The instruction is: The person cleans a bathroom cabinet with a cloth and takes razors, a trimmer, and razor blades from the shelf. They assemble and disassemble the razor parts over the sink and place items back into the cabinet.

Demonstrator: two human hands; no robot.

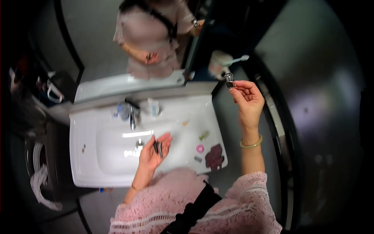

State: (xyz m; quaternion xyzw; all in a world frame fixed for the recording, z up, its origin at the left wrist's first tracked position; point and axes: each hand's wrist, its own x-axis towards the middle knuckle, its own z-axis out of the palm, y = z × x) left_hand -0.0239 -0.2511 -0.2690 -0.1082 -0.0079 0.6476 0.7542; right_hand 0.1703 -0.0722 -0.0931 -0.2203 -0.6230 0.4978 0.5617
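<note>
Over the white sink [87, 152], my left hand [150, 153] is turned palm up with its fingers loosely curled. Small dark slender pieces [157, 148] rest in it; their exact kind is too blurred to tell. Raised at the right, beyond the sink's edge, my right hand [249, 98] pinches a small shiny item with a clear top and dark base [229, 81] between thumb and fingertips. Just behind that item are a blurred cup [217, 64] and a light-blue toothbrush [238, 60].
A faucet [133, 113], a blue-capped clear bottle [123, 112] and a white tube [154, 107] stand at the sink's back. A pink ring [200, 148] and a dark maroon cloth [214, 157] lie on its right ledge. The mirror [97, 43] rises behind.
</note>
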